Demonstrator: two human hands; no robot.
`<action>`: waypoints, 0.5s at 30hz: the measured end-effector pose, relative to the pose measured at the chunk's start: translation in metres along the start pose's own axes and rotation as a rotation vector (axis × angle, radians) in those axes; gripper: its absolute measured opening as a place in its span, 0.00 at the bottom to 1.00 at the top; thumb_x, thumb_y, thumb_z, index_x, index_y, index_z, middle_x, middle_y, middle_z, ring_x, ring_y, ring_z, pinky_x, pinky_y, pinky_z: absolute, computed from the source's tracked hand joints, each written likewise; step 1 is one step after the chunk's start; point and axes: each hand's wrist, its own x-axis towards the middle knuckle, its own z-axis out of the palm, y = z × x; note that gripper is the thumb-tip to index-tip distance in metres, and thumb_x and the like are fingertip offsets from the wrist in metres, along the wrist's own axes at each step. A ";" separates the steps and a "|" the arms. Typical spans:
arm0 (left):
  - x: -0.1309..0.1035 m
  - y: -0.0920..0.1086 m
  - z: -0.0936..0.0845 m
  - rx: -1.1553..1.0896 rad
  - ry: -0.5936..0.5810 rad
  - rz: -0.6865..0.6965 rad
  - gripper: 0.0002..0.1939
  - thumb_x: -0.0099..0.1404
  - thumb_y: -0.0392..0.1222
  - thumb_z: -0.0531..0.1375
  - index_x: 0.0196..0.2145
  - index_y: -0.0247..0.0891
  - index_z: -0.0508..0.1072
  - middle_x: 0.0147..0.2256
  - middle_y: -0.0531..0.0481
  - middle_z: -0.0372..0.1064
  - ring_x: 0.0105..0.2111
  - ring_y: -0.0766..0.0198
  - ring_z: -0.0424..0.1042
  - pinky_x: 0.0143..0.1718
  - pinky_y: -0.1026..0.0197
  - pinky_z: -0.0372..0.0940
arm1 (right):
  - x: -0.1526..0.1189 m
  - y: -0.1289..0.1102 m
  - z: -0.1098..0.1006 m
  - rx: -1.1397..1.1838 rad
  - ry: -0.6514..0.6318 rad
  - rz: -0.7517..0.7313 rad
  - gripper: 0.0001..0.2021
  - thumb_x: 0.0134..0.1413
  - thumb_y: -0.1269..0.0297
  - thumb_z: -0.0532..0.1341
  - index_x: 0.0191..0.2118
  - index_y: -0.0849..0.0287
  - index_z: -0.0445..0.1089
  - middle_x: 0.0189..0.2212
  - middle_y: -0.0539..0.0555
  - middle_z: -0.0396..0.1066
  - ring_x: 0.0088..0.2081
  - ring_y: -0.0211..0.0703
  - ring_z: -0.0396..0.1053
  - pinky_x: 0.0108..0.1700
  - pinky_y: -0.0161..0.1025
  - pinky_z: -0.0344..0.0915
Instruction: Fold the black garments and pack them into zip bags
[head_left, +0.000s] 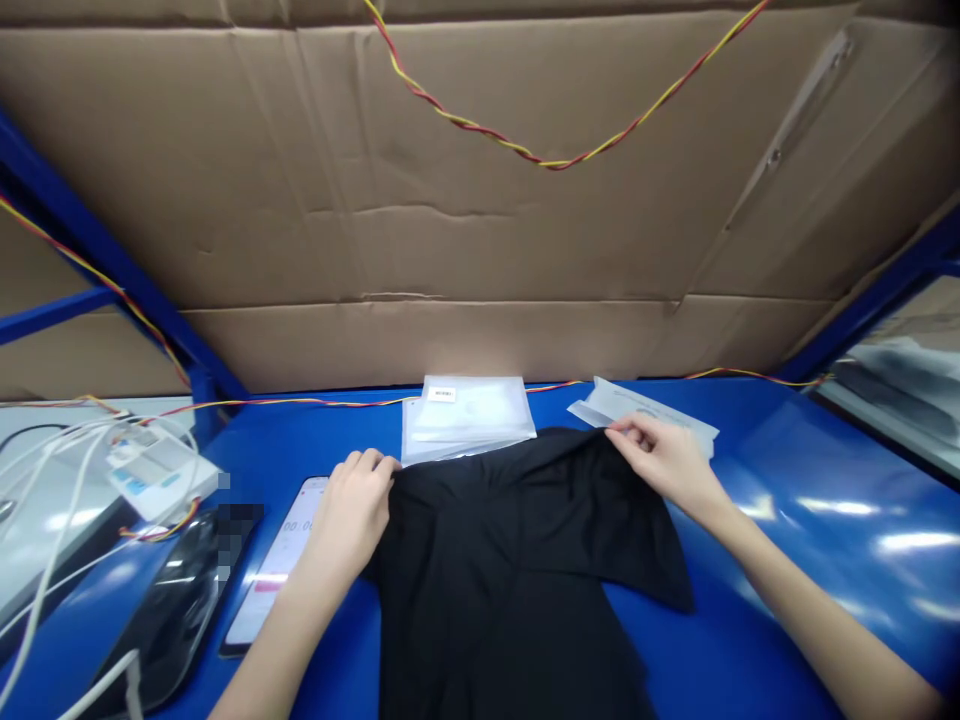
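Currently pinching a softly creased, black cloth garment (480,560) by its upper edge with bare left hand (355,512) and bare right hand (667,462).

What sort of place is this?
Probably a workshop or warehouse bench, though no sign confirms it: a blue metal frame backed with brown cardboard sheets, and a glossy blue tabletop bearing a black fabric garment and a flat translucent plastic packet.
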 end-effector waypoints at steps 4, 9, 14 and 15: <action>0.000 -0.006 -0.003 -0.058 0.102 0.001 0.18 0.68 0.34 0.44 0.42 0.36 0.74 0.39 0.47 0.74 0.40 0.53 0.70 0.40 0.55 0.63 | -0.002 -0.005 -0.006 0.169 -0.048 0.074 0.13 0.57 0.51 0.56 0.36 0.56 0.66 0.20 0.49 0.69 0.20 0.41 0.67 0.27 0.39 0.65; -0.008 0.000 -0.024 -0.084 0.166 -0.027 0.18 0.69 0.39 0.44 0.40 0.36 0.73 0.38 0.46 0.74 0.41 0.53 0.70 0.41 0.54 0.63 | -0.009 -0.008 -0.016 0.323 -0.108 0.075 0.15 0.57 0.49 0.58 0.37 0.57 0.64 0.30 0.55 0.74 0.28 0.43 0.74 0.35 0.41 0.70; -0.064 0.006 -0.054 -0.331 0.236 0.019 0.08 0.63 0.41 0.52 0.28 0.42 0.69 0.30 0.51 0.70 0.33 0.59 0.68 0.37 0.58 0.63 | -0.037 -0.009 -0.064 0.191 -0.268 -0.033 0.11 0.58 0.52 0.58 0.38 0.54 0.68 0.36 0.54 0.74 0.37 0.47 0.72 0.40 0.43 0.69; -0.081 0.006 -0.055 -0.361 0.167 0.062 0.08 0.61 0.41 0.53 0.26 0.43 0.67 0.26 0.52 0.68 0.29 0.61 0.67 0.31 0.61 0.62 | -0.046 -0.006 -0.076 0.163 -0.340 -0.042 0.10 0.58 0.53 0.59 0.37 0.53 0.70 0.36 0.54 0.74 0.37 0.47 0.72 0.41 0.42 0.69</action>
